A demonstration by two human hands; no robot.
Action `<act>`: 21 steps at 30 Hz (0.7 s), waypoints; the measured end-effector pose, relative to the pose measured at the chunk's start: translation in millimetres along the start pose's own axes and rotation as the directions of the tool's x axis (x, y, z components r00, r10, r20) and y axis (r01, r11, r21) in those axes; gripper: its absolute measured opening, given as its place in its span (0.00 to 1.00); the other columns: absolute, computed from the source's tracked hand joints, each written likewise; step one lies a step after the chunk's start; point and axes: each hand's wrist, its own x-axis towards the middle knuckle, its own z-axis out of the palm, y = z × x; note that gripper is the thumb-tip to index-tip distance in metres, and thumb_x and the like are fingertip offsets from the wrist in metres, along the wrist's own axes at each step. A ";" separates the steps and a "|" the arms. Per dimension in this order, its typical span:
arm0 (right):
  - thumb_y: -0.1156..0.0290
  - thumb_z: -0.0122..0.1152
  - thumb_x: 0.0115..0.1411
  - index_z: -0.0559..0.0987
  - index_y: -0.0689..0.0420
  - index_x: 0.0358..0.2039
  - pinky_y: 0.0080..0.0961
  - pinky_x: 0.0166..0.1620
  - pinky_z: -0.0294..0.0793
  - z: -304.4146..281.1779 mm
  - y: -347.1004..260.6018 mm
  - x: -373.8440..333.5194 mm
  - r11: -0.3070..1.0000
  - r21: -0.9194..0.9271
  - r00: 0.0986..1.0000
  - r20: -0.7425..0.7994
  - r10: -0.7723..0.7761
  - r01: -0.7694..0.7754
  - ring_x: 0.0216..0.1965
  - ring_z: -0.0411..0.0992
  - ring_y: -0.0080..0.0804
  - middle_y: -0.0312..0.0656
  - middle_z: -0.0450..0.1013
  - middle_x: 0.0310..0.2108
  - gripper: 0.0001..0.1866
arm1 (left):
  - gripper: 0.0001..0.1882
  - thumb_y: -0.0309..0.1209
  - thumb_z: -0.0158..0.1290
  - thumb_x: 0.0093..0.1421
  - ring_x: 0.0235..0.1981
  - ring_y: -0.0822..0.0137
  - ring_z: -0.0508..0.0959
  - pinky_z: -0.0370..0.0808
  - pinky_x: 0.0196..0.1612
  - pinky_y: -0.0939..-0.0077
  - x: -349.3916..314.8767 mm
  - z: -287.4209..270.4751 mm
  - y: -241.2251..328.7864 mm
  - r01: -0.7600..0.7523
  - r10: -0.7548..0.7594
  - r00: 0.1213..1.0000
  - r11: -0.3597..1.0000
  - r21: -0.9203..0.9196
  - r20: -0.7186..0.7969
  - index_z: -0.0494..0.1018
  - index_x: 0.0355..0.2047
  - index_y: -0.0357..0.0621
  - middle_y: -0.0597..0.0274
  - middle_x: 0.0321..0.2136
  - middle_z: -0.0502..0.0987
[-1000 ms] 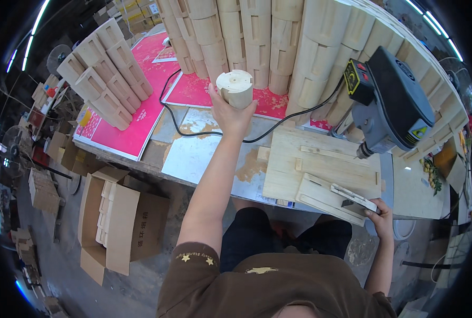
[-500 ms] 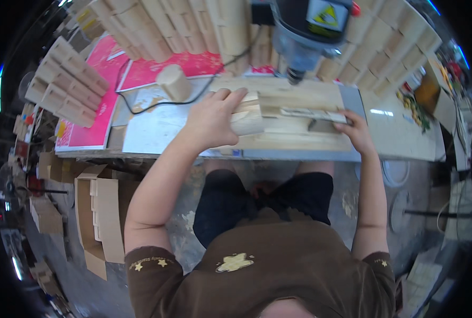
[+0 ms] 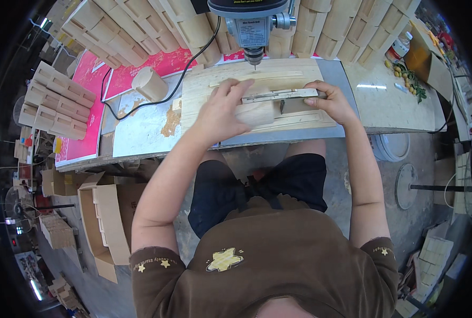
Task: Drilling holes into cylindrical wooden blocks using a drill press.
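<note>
My left hand [image 3: 220, 108] is wrapped round a short, pale wooden cylinder [image 3: 258, 113] lying on its side on the wooden board [image 3: 199, 79]. Between my right thumb and fingers I grip the right end of a narrow, light-coloured strip [image 3: 299, 94]; my right hand [image 3: 331, 102] is at the board's right part. The strip's far end reaches over the cylinder, close to my left fingers. A small dark tab [image 3: 282, 106] hangs below the strip. Just beyond my hands, a bench drill [image 3: 252, 33] points its thin bit down at the board, apart from both hands.
Stacked wooden cylinders with cut slots [image 3: 114, 32] line the back, and more [image 3: 61, 100] stand at the left. A single wooden cylinder [image 3: 150, 85] sits beside a black cable [image 3: 178, 87]. Rightward are a plastic bottle [image 3: 399, 46] and a cardboard box [image 3: 429, 58]. An opened carton [image 3: 106, 222] is on the floor.
The view has shifted, with the drill now nearer the middle. My hands have come closer together, bringing the strip's left end over the wooden cylinder.
</note>
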 end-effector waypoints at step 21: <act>0.66 0.72 0.40 0.76 0.58 0.40 0.34 0.40 0.69 12.3 1.3 39.4 0.814 -0.581 0.923 -0.327 -0.203 -0.027 0.38 0.70 0.43 0.44 0.72 0.34 0.25 | 0.38 0.42 0.67 0.36 0.46 0.57 0.67 0.54 0.52 0.59 6.2 85.8 -45.8 0.245 -0.238 0.856 0.969 -0.046 -0.459 0.70 0.50 0.45 0.60 0.39 0.72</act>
